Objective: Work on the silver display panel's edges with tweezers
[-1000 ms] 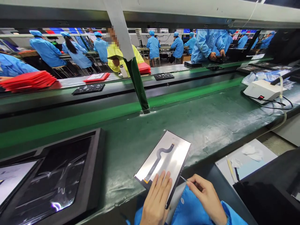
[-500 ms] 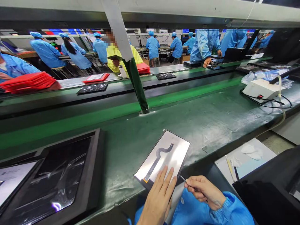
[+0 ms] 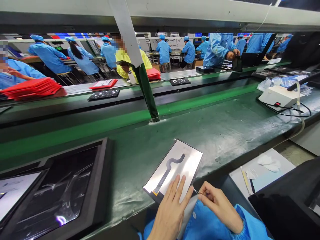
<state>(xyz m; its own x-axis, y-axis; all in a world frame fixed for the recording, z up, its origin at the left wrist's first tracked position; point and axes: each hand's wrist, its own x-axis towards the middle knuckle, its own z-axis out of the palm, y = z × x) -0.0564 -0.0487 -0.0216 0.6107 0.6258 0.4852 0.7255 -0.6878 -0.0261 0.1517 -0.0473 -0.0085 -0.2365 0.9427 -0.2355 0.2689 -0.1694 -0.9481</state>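
Note:
A display panel (image 3: 186, 166) with a silvery back lies tilted on the green bench, its near edge reaching over the bench's front edge. A curved dark flex cable (image 3: 166, 171) with an orange end runs along its back. My left hand (image 3: 171, 205) rests flat on the lower part of the panel, fingers stretched out. At the panel's right edge, my right hand (image 3: 217, 203) pinches a thin metal tool (image 3: 196, 191) between thumb and fingers. The tool's tip is by the panel's edge, close to my left fingertips; most of its handle is hidden in my hand.
A black foam tray (image 3: 101, 180) holding glossy panels stands at the left. A green post (image 3: 146, 93) rises mid-bench. Beyond it, the conveyor line (image 3: 215, 83) carries black plates. A white device (image 3: 280, 96) with a cable sits at the right. Co-workers in blue work behind.
My right hand has turned and its grip on the tool has shifted, with the fingers now nearer the tip. My left hand moved slightly. Plates on the line shifted right.

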